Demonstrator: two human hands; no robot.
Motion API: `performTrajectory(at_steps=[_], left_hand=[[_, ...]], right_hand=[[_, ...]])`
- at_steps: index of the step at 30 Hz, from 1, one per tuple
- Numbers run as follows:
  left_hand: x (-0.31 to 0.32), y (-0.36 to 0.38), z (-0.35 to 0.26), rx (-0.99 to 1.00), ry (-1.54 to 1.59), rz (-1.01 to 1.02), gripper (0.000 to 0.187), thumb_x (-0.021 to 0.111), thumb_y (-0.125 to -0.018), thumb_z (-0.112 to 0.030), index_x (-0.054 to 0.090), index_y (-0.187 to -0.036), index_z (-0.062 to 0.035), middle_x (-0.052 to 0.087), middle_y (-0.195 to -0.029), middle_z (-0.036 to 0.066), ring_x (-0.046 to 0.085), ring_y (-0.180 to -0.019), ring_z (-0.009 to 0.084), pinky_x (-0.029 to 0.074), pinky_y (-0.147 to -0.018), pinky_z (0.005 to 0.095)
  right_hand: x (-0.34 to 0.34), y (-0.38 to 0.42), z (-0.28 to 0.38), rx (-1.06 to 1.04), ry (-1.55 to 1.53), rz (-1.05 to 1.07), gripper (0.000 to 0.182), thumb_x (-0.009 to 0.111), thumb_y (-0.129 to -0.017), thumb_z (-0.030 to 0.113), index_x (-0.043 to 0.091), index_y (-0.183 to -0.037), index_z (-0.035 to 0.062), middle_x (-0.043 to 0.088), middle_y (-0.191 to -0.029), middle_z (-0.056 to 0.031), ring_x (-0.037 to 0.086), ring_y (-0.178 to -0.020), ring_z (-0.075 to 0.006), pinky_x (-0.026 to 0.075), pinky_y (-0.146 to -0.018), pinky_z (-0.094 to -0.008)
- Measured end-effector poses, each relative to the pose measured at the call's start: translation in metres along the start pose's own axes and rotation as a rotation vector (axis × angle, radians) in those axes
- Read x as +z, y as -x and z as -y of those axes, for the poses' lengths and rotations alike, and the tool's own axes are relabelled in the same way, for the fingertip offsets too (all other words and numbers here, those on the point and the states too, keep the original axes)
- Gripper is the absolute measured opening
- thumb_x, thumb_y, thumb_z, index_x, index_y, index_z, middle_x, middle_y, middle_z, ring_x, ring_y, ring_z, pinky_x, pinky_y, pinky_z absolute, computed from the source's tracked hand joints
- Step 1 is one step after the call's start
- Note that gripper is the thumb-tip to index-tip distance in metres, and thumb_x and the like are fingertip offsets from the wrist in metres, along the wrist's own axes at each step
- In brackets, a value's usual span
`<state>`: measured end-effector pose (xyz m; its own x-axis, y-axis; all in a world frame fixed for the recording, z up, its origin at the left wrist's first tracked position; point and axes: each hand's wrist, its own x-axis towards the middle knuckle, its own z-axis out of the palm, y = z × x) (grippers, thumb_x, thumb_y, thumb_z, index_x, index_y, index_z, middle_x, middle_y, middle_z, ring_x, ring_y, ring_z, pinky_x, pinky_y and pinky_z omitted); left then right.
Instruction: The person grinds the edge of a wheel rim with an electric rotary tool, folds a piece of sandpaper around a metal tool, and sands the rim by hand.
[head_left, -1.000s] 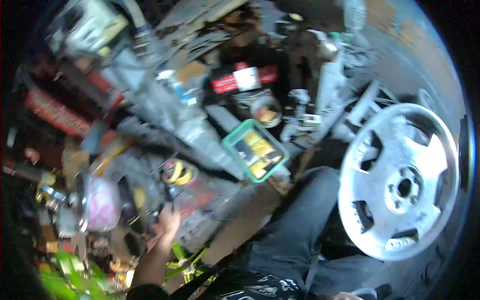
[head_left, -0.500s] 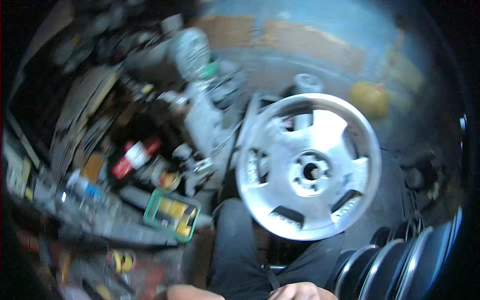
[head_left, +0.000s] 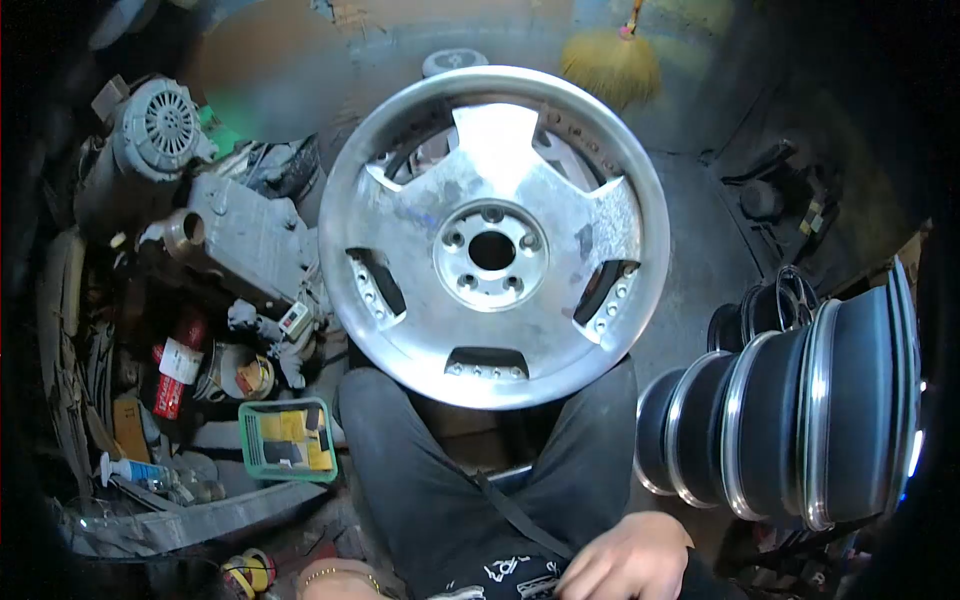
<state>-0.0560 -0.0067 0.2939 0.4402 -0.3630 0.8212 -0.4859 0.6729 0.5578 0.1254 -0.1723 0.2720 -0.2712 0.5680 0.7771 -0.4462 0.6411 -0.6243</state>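
Squarely between the person's knees an alloy wheel rim leaned face-up, untouched, while the right hand lay loosely curled and empty on the lap, the left hand showed only a braceleted wrist, its grip untellable, and stacked rims stood to the right.

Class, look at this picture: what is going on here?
A person sits on a workshop floor with a bare alloy wheel standing between their knees, face toward the camera. Neither hand is on it: the right hand rests low by the lap, and only the left wrist shows at the bottom edge. A row of rims stands to the right; a green basket and machine parts lie on the left.
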Motion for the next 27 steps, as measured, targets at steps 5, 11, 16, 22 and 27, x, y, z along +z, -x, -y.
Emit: performTrajectory(at_steps=[5,11,16,22,27], left_hand=[[-0.015,0.003,-0.010,-0.071,-0.353,-0.161,0.018,0.055,-0.093,-0.012,0.071,-0.091,-0.0056,0.067,-0.092,0.015,0.055,-0.056,0.0178,0.040,-0.045,0.0262],[-0.011,0.008,-0.025,-0.181,-0.582,-0.452,0.017,0.058,-0.092,-0.020,0.072,-0.087,-0.0112,0.064,-0.092,0.007,0.055,-0.059,0.0193,0.039,-0.049,0.0301],[-0.007,0.021,-0.008,0.081,-0.590,-0.539,0.014,0.051,-0.097,-0.019,0.062,-0.106,-0.0160,0.067,-0.094,0.004,0.058,-0.064,0.0180,0.039,-0.057,0.0353],[0.001,0.030,-0.007,0.218,-0.421,-0.703,0.008,0.059,-0.093,-0.013,0.065,-0.098,-0.0148,0.063,-0.096,0.004,0.056,-0.058,0.0160,0.038,-0.054,0.0293],[-0.002,0.069,-0.011,-0.283,-0.204,-0.901,0.020,0.069,-0.090,-0.022,0.066,-0.090,-0.0025,0.064,-0.099,0.015,0.062,-0.071,0.0248,0.047,-0.057,0.0381]], right_hand=[[-0.016,0.002,0.010,0.023,0.143,-0.127,0.011,0.066,-0.092,0.015,0.076,-0.097,0.0110,0.061,-0.093,-0.0059,0.058,-0.076,-0.0242,0.047,-0.062,-0.0354],[-0.029,-0.001,0.010,0.222,0.247,-0.230,0.010,0.075,-0.085,0.014,0.073,-0.095,0.0150,0.059,-0.092,-0.0036,0.057,-0.078,-0.0228,0.048,-0.063,-0.0367],[-0.003,-0.010,-0.036,-0.173,0.340,-0.683,0.027,0.053,-0.100,0.020,0.065,-0.081,0.0044,0.063,-0.071,-0.0065,0.059,-0.055,-0.0139,0.051,-0.045,-0.0245],[-0.011,0.000,-0.029,0.046,-0.072,-0.629,0.012,0.070,-0.089,0.018,0.068,-0.101,0.0219,0.062,-0.099,0.0002,0.058,-0.080,-0.0200,0.050,-0.066,-0.0371],[0.014,0.013,-0.071,0.385,-0.364,-0.432,0.037,0.083,-0.079,0.034,0.069,-0.088,0.0010,0.061,-0.087,-0.0155,0.059,-0.069,-0.0320,0.045,-0.058,-0.0392]])
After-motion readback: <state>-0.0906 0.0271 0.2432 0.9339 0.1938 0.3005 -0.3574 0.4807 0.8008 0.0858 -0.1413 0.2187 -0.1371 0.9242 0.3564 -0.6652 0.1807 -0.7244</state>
